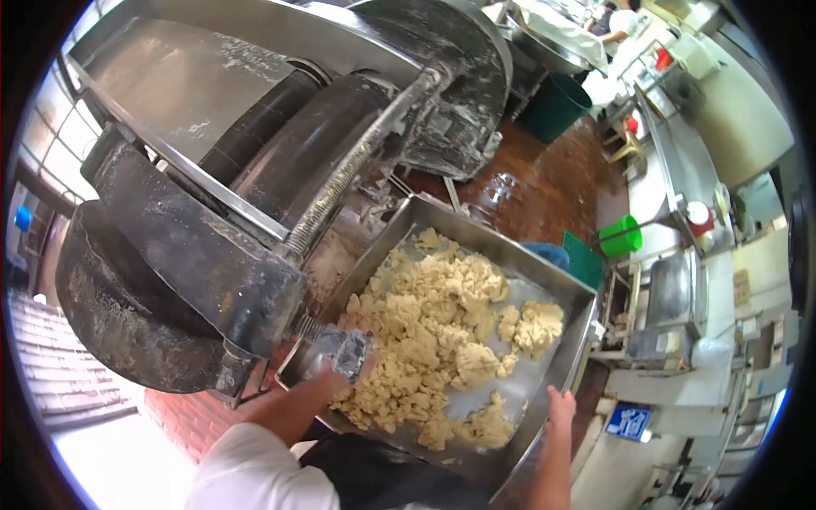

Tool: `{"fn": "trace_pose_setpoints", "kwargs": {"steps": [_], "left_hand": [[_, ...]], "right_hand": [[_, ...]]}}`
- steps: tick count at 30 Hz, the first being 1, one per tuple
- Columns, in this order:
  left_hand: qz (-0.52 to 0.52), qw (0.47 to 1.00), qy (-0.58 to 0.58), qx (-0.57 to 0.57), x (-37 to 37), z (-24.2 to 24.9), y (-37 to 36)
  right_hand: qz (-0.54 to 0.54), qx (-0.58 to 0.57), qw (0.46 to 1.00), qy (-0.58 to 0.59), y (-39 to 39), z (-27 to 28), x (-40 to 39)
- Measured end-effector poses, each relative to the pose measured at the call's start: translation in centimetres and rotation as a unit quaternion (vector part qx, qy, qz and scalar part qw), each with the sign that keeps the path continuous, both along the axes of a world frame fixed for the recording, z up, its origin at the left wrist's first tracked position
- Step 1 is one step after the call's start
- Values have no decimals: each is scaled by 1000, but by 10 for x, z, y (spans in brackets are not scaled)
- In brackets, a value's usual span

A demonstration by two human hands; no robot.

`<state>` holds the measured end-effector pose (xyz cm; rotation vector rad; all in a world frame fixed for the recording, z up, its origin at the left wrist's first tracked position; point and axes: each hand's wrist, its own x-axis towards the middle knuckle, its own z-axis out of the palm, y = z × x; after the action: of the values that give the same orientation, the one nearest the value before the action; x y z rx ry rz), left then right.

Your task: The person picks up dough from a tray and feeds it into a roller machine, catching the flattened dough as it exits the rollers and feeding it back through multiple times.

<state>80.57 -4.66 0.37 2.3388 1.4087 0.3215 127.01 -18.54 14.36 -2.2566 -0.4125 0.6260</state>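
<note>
A large metal tray (489, 223) holds a heap of crumbly, pale yellow dough (433, 331). My left hand (344, 361) is at the tray's left side, beside the dough and partly hidden behind a grey, floury metal piece (350, 355); whether it grips anything is unclear. At the tray's right rim is my right hand (559, 408), its fingers near the edge and partly hidden by its own back. Beyond the tray's left side stands a machine with dark metal rollers (310, 144), a threaded rod and flour-dusted dark side frames.
A dark green bin (554, 108) stands on the wet red floor (531, 187). Farther right are a bright green bucket (620, 235), a metal sink (671, 287) and a blue sign (628, 421). A person in white (622, 24) is in the back.
</note>
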Motion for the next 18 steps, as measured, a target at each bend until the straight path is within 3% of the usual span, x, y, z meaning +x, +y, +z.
{"fn": "trace_pose_setpoints", "kwargs": {"steps": [2, 5, 10, 13, 16, 18], "left_hand": [[-38, 976, -34, -211, -37, -26, -70], [15, 978, 9, -207, -47, 47, -84], [-43, 967, 137, -212, -46, 34, -90], [-48, 936, 186, -294, -45, 40, -85], [-71, 917, 203, -336, -44, 45, -83], [-33, 908, 204, -364, -47, 41, -97]], "right_hand": [[-7, 24, 999, 35, -9, -14, 9], [-44, 24, 994, 94, -9, -11, 8], [-32, 67, 990, 122, -14, -14, 15], [-45, 79, 987, 131, -14, -14, 7], [-14, 62, 996, 64, -8, 3, 2], [39, 28, 998, 43, 8, 12, -2]]}}
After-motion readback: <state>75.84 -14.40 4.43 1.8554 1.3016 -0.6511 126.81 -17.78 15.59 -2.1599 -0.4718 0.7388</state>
